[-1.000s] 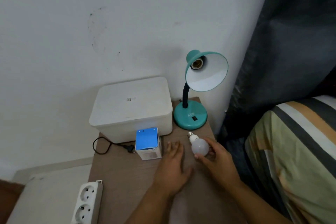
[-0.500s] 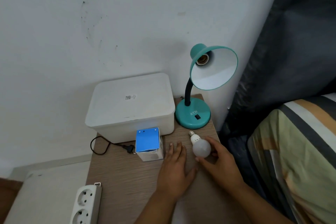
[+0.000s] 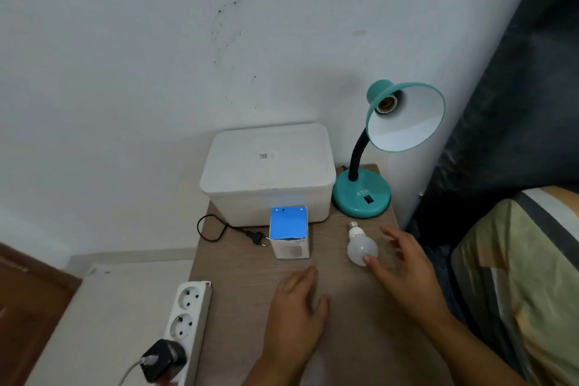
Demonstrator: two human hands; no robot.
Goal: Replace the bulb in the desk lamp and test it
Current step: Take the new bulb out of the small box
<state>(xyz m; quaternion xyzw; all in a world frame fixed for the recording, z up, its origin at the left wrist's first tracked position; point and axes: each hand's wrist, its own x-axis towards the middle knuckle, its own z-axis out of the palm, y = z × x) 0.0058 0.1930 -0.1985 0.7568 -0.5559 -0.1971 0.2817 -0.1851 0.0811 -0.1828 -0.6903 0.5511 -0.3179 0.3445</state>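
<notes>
The bulb (image 3: 362, 248) lies on its side on the table (image 3: 244, 279), screw cap pointing toward twelve o'clock, just short of the teal lamp (image 3: 363, 197) base. The right hand (image 3: 404, 266) sits at its three o'clock with fingers spread and relaxed; the thumb tip touches the globe at the near side, but nothing is wrapped round it — as far as the blur lets me judge. The left hand (image 3: 294, 320) rests flat on the table at seven o'clock of the bulb, fingers straight, holding nothing.

The risk is rolling: a round globe, loosely touched, could be nudged toward the table's right edge and drop beside the bed (image 3: 517, 260). The lamp's socket (image 3: 384, 103) is bare and its plug (image 3: 258, 240) lies loose on the table — plugging in before the new bulb from the blue box (image 3: 289, 230) is seated would leave live contacts exposed.
</notes>
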